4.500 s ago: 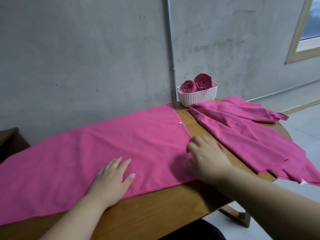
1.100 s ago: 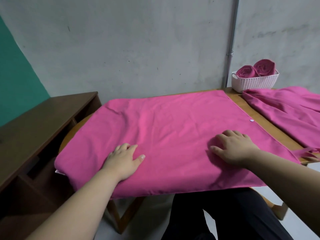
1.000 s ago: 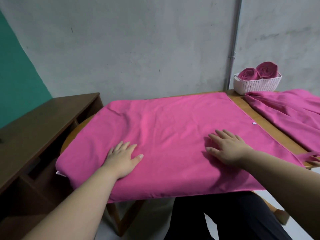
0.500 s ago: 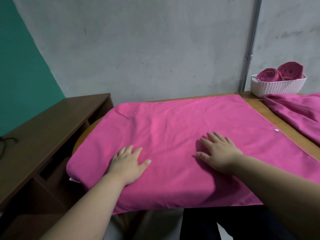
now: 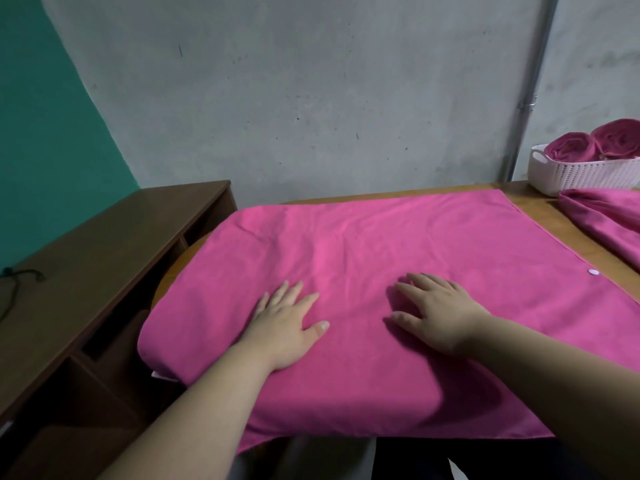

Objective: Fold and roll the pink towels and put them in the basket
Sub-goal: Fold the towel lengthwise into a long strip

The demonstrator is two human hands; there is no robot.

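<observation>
Pressing both palms flat on the wide bright-pink cloth towel [image 5: 381,244], I have it spread across the round-edged wooden table [image 5: 535,199], its near edge hanging over the rim toward me. My left hand [image 5: 284,327] lies with fingers straight and close together, thumb out, holding nothing. My right hand [image 5: 440,313], at three o'clock from the left, rests on the cloth with fingers slightly spread, also gripping nothing. A small white snap button [image 5: 525,271] sits near the towel's right edge, at two o'clock from my right hand. At the table's far corner, at two o'clock, stands the white perforated plastic basket [image 5: 585,173], with two rolled pink towels [image 5: 571,150] side by side inside it. Just in front of the basket a second, crumpled pink towel [image 5: 609,216] lies heaped, with bare wood between it and the spread one. At nine o'clock a dark brown wooden shelf unit [image 5: 104,254] stands beside the table, a black cord [image 5: 17,278] on its top. A grey metal pipe [image 5: 530,84] runs up the grey concrete wall [image 5: 311,98] beside the basket.
</observation>
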